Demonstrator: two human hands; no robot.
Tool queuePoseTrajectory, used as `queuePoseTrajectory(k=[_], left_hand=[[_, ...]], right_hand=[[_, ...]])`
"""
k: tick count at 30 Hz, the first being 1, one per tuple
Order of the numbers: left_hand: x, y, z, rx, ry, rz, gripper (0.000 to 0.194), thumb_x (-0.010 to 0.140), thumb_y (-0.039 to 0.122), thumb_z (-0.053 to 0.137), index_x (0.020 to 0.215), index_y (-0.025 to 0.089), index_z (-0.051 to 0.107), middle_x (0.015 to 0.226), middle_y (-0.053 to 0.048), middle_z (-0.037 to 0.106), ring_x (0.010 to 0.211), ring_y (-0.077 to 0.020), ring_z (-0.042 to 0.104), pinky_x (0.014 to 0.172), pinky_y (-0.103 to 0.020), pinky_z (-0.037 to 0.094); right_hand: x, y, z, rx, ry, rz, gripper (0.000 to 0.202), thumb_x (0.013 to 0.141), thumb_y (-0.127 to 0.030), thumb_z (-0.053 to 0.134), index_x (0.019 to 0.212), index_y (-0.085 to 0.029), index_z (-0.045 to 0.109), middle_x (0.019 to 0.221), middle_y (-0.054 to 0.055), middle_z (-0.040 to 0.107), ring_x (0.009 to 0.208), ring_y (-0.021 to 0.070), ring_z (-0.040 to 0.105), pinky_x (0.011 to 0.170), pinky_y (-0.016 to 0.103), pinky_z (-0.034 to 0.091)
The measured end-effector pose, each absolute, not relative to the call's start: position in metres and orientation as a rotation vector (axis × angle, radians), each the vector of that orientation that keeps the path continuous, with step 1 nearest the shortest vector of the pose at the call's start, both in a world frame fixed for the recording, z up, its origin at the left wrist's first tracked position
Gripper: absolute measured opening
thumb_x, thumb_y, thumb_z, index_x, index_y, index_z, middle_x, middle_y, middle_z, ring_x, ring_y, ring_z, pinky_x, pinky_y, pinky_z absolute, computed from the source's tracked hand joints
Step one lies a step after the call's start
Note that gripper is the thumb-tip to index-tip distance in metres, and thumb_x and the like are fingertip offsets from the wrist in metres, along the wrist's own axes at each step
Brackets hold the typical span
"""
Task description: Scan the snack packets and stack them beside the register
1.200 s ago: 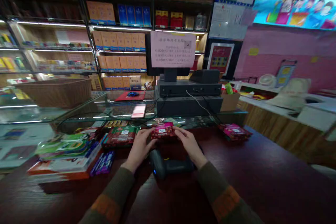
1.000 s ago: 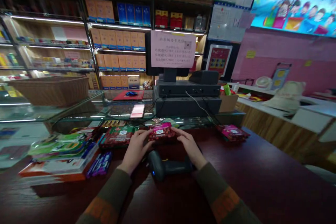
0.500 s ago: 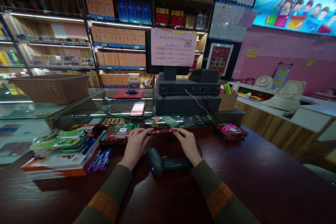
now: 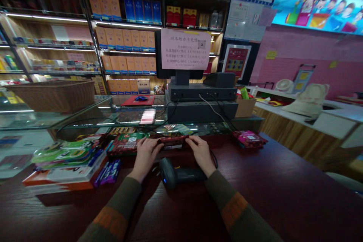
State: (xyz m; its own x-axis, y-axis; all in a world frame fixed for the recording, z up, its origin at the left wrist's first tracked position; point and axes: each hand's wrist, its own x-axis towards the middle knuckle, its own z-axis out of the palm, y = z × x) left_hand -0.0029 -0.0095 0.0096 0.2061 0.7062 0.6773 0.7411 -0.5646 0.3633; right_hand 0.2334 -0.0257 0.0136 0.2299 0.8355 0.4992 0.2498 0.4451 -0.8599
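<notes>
We have the barcode scanner (image 4: 170, 176) on the table (image 4: 269, 196), snack packet (image 4: 173, 146) behind it between left hand (image 4: 146, 157) and right hand (image 4: 202, 155). Packet stack (image 4: 249, 139) right, wrapped bars (image 4: 107, 173) left. Behind: POS terminal (image 4: 202, 110) on glass display case (image 4: 119, 113).

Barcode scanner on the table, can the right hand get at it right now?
Likely yes, after letting go: the right hand holds one end of the dark red packet, but the barcode scanner lies close to that wrist, with nothing seen lying on it.
</notes>
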Motion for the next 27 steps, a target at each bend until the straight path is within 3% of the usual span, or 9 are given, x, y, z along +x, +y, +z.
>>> queuePoseTrajectory(k=[3,5,10,14,18,23,27], left_hand=[[-0.003,-0.007,0.008,-2.452,-1.501,-1.37,0.017,0.095,0.035,0.057,0.104,0.029,0.071,0.099,0.0,0.077,0.099,-0.021,0.068,0.112,-0.051,0.03],[-0.002,-0.007,0.008,-2.443,-1.53,-1.435,0.024,0.095,0.035,0.058,0.116,0.03,0.068,0.102,0.0,0.076,0.1,-0.0201,0.068,0.114,-0.051,0.029],[0.002,-0.014,0.015,-2.348,-1.443,-1.488,0.053,0.097,0.033,0.055,0.148,0.032,0.041,0.092,0.002,0.071,0.096,-0.0178,0.067,0.117,-0.049,0.03],[-0.001,-0.018,0.02,-2.41,-1.241,-1.213,0.059,0.098,0.033,0.054,0.154,0.03,0.033,0.099,-0.001,0.068,0.1,-0.0196,0.063,0.119,-0.054,0.027],[-0.005,-0.017,0.021,-2.463,-1.173,-0.965,0.081,0.088,0.035,0.067,0.157,0.029,0.025,0.116,-0.005,0.063,0.113,-0.025,0.058,0.121,-0.059,0.022],[-0.006,-0.015,0.021,-2.413,-1.205,-0.873,0.102,0.081,0.035,0.074,0.16,0.027,0.009,0.121,-0.007,0.058,0.119,-0.0292,0.054,0.121,-0.061,0.022],[-0.005,-0.016,0.023,-2.352,-1.226,-0.862,0.105,0.078,0.037,0.076,0.159,0.024,0.009,0.12,-0.008,0.056,0.116,-0.0299,0.054,0.12,-0.061,0.024]], right_hand=[[0.233,-0.024,0.012,-1.117,-1.288,0.568,0.026,0.08,-0.043,0.067,0.086,-0.02,0.078,0.089,0.006,0.076,0.087,0.0239,0.067,0.084,0.035,0.048],[0.233,-0.024,0.013,-1.125,-1.279,0.576,0.029,0.079,-0.045,0.067,0.086,-0.019,0.078,0.089,0.006,0.076,0.086,0.0239,0.066,0.082,0.034,0.048],[0.229,-0.024,0.016,-1.094,-1.254,0.626,0.031,0.079,-0.047,0.066,0.084,-0.018,0.077,0.084,0.004,0.075,0.08,0.022,0.064,0.076,0.031,0.048],[0.228,-0.021,0.017,-1.066,-1.18,0.663,0.03,0.078,-0.047,0.067,0.081,-0.018,0.076,0.078,0.003,0.073,0.074,0.0208,0.063,0.07,0.03,0.048],[0.226,-0.02,0.019,-1.057,-1.139,0.683,0.033,0.076,-0.05,0.068,0.08,-0.019,0.076,0.075,0.003,0.073,0.067,0.0194,0.06,0.062,0.029,0.048],[0.219,-0.019,0.024,-1.047,-1.108,0.731,0.03,0.074,-0.049,0.07,0.077,-0.02,0.075,0.061,0.0,0.064,0.053,0.0156,0.051,0.053,0.028,0.041],[0.215,-0.019,0.026,-1.017,-1.101,0.781,0.028,0.074,-0.048,0.07,0.076,-0.02,0.074,0.058,-0.001,0.061,0.052,0.0153,0.049,0.052,0.028,0.039]])
